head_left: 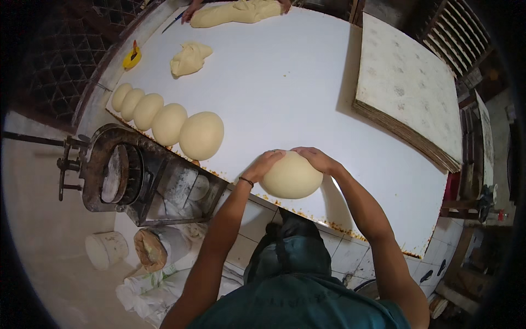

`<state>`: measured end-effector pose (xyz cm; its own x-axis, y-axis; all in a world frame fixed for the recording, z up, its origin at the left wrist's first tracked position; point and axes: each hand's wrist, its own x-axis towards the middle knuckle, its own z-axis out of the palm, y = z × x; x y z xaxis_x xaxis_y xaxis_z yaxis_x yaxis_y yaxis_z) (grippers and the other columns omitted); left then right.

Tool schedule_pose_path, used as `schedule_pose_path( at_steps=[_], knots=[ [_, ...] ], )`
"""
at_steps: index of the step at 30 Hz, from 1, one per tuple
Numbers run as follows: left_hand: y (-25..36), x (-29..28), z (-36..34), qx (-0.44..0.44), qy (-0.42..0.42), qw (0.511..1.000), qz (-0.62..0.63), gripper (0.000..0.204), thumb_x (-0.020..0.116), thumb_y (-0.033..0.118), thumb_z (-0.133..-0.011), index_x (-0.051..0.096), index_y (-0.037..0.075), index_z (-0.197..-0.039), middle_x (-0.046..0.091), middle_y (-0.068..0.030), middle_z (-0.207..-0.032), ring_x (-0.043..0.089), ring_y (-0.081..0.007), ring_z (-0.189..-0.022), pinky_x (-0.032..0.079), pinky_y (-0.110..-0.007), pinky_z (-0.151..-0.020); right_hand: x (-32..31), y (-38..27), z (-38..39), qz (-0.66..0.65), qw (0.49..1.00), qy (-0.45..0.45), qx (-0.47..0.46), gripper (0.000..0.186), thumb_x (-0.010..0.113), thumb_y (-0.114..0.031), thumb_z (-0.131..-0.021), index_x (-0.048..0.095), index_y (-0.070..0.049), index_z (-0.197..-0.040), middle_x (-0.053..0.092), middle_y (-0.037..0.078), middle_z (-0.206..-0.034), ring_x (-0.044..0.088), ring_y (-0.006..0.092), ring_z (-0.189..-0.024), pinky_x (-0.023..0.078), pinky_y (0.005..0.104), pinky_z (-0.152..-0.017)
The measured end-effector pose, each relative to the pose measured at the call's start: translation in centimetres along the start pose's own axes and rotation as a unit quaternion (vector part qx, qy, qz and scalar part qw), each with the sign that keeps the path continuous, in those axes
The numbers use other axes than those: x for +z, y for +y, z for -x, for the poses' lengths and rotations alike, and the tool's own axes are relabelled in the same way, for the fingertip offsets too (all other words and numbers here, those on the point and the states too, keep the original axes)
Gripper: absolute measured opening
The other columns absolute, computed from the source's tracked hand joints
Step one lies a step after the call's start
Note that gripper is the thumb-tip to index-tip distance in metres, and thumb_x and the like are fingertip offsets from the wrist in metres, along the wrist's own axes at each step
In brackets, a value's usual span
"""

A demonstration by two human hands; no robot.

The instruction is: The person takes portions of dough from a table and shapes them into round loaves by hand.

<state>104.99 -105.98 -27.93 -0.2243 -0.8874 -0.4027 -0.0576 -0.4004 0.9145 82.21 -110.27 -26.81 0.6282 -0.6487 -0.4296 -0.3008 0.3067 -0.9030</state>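
Note:
A large round dough ball [292,178] rests on the white worktop [279,93] near its front edge. My left hand [267,164] cups its upper left side, a dark band on that wrist, and my right hand [319,163] wraps over its upper right, fingers curled toward the far side. To the left, several smooth dough balls [200,135] sit in a row along the edge, the biggest nearest me. A loose folded lump of dough [189,59] lies farther back.
A co-worker's hands [192,11] hold a long dough piece [233,13] at the far edge, by a thin blade. A yellow tool [131,57] lies at left. Stacked boards [405,88] occupy the right. A metal machine [93,175], bucket [106,249] and sacks [148,296] stand lower left.

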Motion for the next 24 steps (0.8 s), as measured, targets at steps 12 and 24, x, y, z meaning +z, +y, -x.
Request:
schedule_pose_path(
  at_steps=[12,24],
  knots=[
    [-0.3,2.9,1.4,0.117,-0.007,0.848,0.516,0.079,0.026,0.063,-0.09,0.028,0.001,-0.138,0.035,-0.008,-0.141,0.032,-0.0217,-0.129,0.026,-0.035,-0.106,0.2,-1.6,-4.5,-0.588,0.78,0.041,-0.211,0.051,0.021,-0.034,-0.098,0.034,-0.002,-0.136,0.035,0.008,-0.142,0.032,0.0239,-0.131,0.03,0.0391,-0.107],
    [4.5,-2.0,-9.6,-0.063,-0.167,0.966,0.186,0.056,0.031,0.043,-0.096,0.042,0.002,-0.132,0.043,-0.0103,-0.135,0.04,-0.0175,-0.123,0.03,-0.032,-0.104,-1.3,-1.4,-3.4,-0.439,0.89,0.11,-0.056,0.046,0.031,-0.03,-0.099,0.041,-0.001,-0.132,0.049,0.012,-0.129,0.049,0.0202,-0.116,0.038,0.0317,-0.099]
  ],
)
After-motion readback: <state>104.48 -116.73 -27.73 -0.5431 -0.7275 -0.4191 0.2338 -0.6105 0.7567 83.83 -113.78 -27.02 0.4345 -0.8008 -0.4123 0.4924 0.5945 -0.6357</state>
